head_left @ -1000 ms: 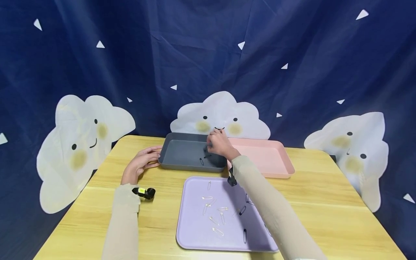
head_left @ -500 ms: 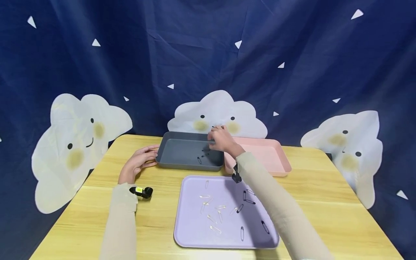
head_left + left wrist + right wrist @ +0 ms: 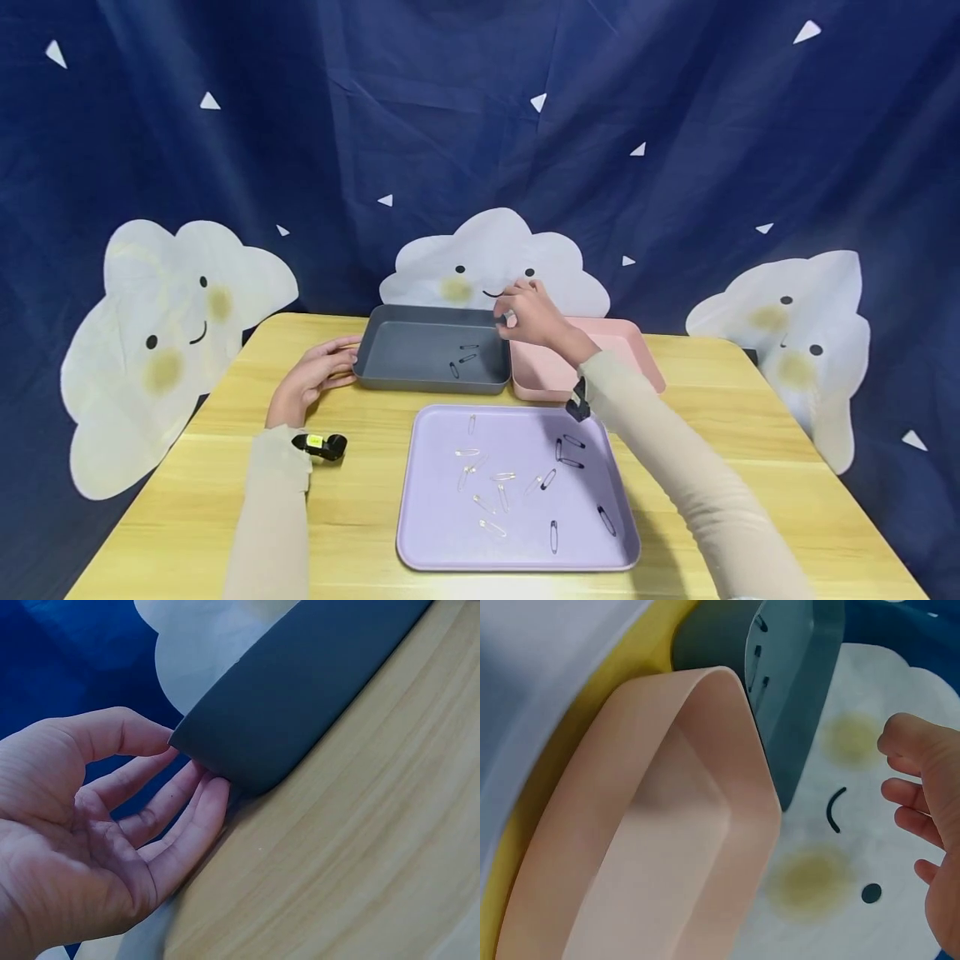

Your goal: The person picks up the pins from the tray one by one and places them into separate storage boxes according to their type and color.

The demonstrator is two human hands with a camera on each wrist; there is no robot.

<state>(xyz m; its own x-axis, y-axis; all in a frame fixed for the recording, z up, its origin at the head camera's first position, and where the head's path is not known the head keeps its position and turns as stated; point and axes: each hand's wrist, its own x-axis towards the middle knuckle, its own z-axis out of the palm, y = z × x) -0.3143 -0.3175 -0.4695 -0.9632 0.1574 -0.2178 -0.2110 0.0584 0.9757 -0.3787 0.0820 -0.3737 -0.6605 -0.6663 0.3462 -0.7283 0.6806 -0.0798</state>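
Observation:
My left hand [image 3: 311,377] rests against the left end of the dark grey tray [image 3: 405,387], its relaxed fingertips at the end wall and corner in the left wrist view. Three black safety pins [image 3: 468,358] lie in the right part of that tray. Above the place where the grey tray meets the pink tray [image 3: 651,367], my right hand [image 3: 534,318] hovers, fingers loosely bent and nothing between them. In the right wrist view that hand [image 3: 939,795] is partly cut off by the frame edge. Nearer me, a purple tray [image 3: 435,533] holds gold safety pins [image 3: 492,528] and black safety pins [image 3: 554,537].
All the trays stand on a light wooden table [image 3: 345,517]. Gold pins lie mostly left and middle on the purple tray, black ones to its right. Behind the table hangs a dark blue curtain [image 3: 450,125] printed with white clouds.
My right hand has risen from over the grey tray and moved right towards the pink one. A third black safety pin now shows in the grey tray. The left hand stays at the grey tray's end.

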